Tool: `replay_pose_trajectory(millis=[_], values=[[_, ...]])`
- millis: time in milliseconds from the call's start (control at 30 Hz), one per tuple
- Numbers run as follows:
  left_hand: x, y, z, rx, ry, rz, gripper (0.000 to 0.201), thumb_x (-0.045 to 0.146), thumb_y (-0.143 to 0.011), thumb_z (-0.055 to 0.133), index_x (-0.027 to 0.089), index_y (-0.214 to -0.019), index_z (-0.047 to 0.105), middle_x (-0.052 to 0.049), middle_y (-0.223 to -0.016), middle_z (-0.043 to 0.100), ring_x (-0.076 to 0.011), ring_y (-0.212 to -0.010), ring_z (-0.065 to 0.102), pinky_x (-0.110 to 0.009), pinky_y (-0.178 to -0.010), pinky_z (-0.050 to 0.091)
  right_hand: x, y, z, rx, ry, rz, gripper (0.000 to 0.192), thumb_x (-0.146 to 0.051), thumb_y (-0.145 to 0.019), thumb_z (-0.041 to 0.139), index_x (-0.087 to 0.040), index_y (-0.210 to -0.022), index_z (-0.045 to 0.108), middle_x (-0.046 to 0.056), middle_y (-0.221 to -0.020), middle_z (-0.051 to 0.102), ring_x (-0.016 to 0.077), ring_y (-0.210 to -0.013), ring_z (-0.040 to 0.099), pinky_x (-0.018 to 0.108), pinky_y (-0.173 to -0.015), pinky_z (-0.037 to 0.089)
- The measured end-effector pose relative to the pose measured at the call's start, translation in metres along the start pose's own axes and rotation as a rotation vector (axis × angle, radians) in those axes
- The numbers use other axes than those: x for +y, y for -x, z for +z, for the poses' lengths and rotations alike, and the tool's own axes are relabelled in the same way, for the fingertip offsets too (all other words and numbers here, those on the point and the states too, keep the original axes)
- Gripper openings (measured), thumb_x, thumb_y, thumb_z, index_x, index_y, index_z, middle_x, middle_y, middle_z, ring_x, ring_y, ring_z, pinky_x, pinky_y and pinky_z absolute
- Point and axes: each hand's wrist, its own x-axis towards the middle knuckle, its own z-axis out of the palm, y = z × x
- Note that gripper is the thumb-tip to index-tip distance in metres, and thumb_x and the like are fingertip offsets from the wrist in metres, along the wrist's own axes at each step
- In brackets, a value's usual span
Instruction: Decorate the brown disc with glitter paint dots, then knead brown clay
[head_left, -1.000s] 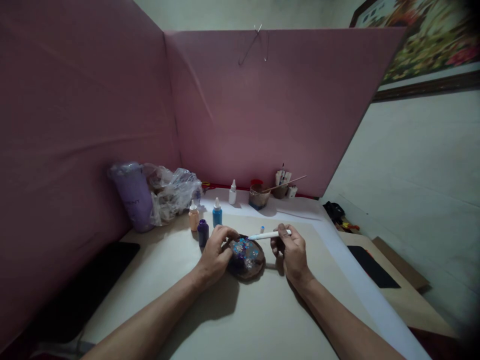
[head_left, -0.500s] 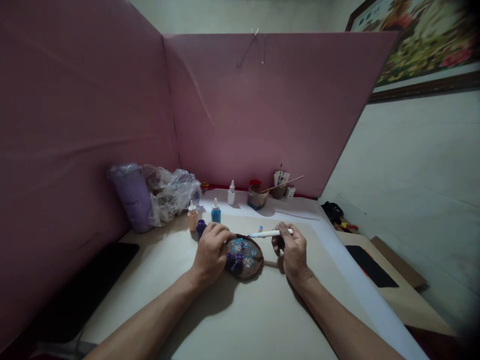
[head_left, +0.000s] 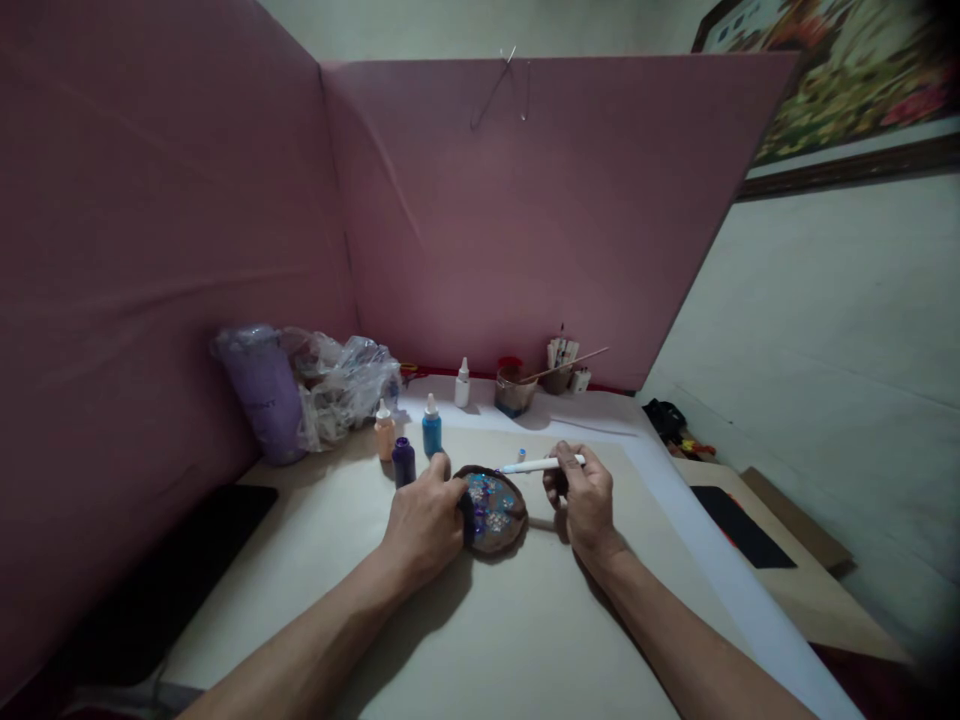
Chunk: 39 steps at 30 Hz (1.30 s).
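Note:
A round dark brown disc (head_left: 496, 512) painted with blue, white and purple dots lies on the beige table sheet (head_left: 487, 620). My left hand (head_left: 424, 515) grips its left edge, fingers curled over the rim. My right hand (head_left: 585, 495) holds a white pen-like tool (head_left: 540, 465) level, its tip pointing left just above the disc's far edge. Three small paint bottles stand just behind my left hand: orange (head_left: 385, 432), dark purple (head_left: 403, 461) and blue (head_left: 431, 427).
A purple cup (head_left: 262, 392) and a crumpled plastic bag (head_left: 345, 385) stand at back left. A white bottle (head_left: 463, 384), a water jar (head_left: 514, 390) and a brush holder (head_left: 562, 370) line the pink partition (head_left: 487, 220). A black pad (head_left: 165, 570) lies left.
My left hand slid back and lower along the disc's left edge, uncovering the purple bottle. The disc appears turned slightly. My right hand and the tool have barely moved.

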Motion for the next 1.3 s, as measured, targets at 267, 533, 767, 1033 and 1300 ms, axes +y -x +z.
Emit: replay_pose_trajectory(millis=[267,533,767,1033,1300], values=[[0.002,0.0019,-0.001,-0.054,-0.055,-0.094,0.032,0.016,-0.084,0.042,0.028,-0.099,0.069,-0.005,-0.103,0.054,-0.0138,-0.067,0.056,-0.028,-0.059,0.038,-0.0012,0.0007,0.0006,-0.013,-0.006,0.006,0.033,-0.048,-0.081,0.064,-0.019,-0.073,0.05,-0.006,-0.046,0.052,0.0063,-0.036,0.042,0.015,-0.032,0.031],[0.0003,0.0008,0.0008,-0.077,-0.031,-0.107,0.039,0.013,-0.084,0.04,0.029,-0.103,0.069,-0.006,-0.101,0.055,-0.0144,-0.069,0.057,-0.028,-0.061,0.038,-0.001,0.0007,-0.0002,-0.027,0.002,0.002,0.033,-0.049,-0.081,0.063,-0.019,-0.073,0.05,-0.006,-0.047,0.052,0.0062,-0.036,0.042,0.015,-0.032,0.031],[-0.0022,0.0003,0.0042,-0.099,-0.036,-0.109,0.04,0.015,-0.086,0.038,0.031,-0.106,0.069,-0.005,-0.097,0.054,-0.0152,-0.068,0.057,-0.028,-0.062,0.038,-0.0015,0.0011,0.0002,-0.022,0.018,0.001,0.034,-0.05,-0.081,0.063,-0.019,-0.073,0.05,-0.006,-0.046,0.052,0.0062,-0.035,0.042,0.015,-0.031,0.03],[-0.0028,0.0002,0.0044,-0.084,-0.058,-0.092,0.038,0.017,-0.088,0.038,0.029,-0.1,0.071,-0.006,-0.096,0.055,-0.0152,-0.067,0.057,-0.028,-0.06,0.037,0.0009,0.0007,-0.0006,-0.022,0.002,0.002,0.033,-0.049,-0.081,0.063,-0.02,-0.073,0.05,-0.006,-0.047,0.052,0.0064,-0.036,0.042,0.015,-0.032,0.031],[-0.004,0.0002,0.0019,0.061,0.078,-0.073,0.034,0.021,-0.091,0.04,0.031,-0.112,0.065,-0.003,-0.1,0.056,-0.0138,-0.073,0.057,-0.026,-0.063,0.039,0.0006,0.0009,-0.0001,-0.008,-0.006,0.005,0.034,-0.05,-0.08,0.064,-0.02,-0.073,0.051,-0.006,-0.046,0.051,0.0067,-0.035,0.042,0.016,-0.032,0.031]])
